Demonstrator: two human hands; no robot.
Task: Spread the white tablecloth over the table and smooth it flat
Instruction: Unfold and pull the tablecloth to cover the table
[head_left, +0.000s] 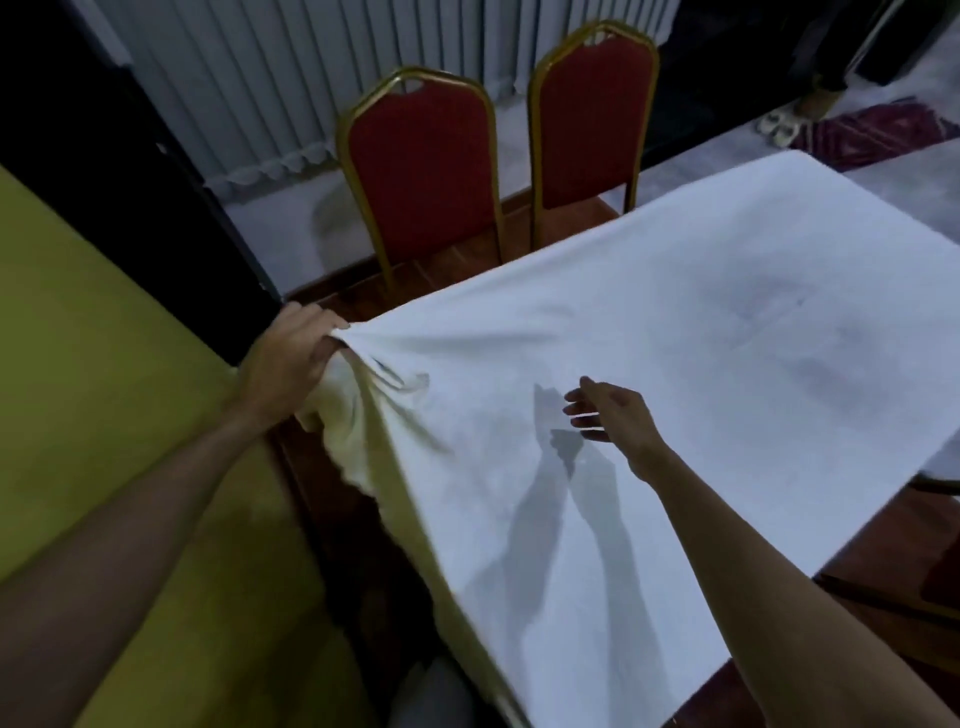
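Fingers of left hand (291, 358) clutch tablecloth (649, 364) corner; right hand (610, 413) fingers straight, spread above cloth.

Left hand (291, 358) clenched with curled fingers; right hand (610, 413) outstretched, fingers loosely spread

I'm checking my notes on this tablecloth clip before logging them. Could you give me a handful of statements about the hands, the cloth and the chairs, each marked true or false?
1. The left hand grips a bunched corner of the white tablecloth. True.
2. The right hand pinches the cloth too. False: its fingers are straight and hold nothing; whether they touch the cloth cannot be told.
3. Two red chairs stand at the table's far side. True.
4. The cloth covers the whole table. False: bare wood shows at the right edge.
5. The cloth lies flat by the left hand. False: it is creased there.
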